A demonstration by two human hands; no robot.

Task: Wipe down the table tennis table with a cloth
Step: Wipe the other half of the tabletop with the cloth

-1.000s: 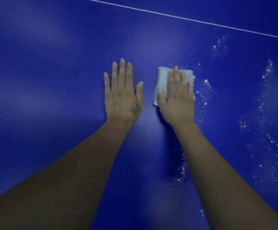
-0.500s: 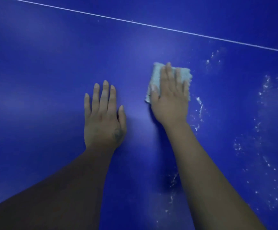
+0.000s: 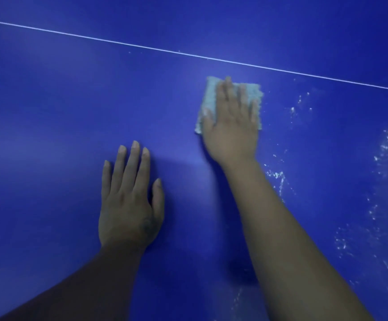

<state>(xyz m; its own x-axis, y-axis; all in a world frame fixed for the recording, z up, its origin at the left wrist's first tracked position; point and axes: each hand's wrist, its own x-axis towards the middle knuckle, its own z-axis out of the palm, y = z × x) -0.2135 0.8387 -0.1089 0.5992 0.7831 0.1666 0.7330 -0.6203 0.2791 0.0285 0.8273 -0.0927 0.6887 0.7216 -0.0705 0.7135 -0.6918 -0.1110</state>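
Fig.: two bare forearms, bare to lower frame edge. L hand, lower centre: small dark tattoo nr thumb base; nails short. R hand, upper centre: bare.

A pale grey folded cloth lies flat, right of frame centre, on the blue table, speckled white at right.

A deep blue table is seen, crossed by a thin white line. A pale grey-blue cloth is shown on it. White specks are scattered in streaks over the blue at the right.
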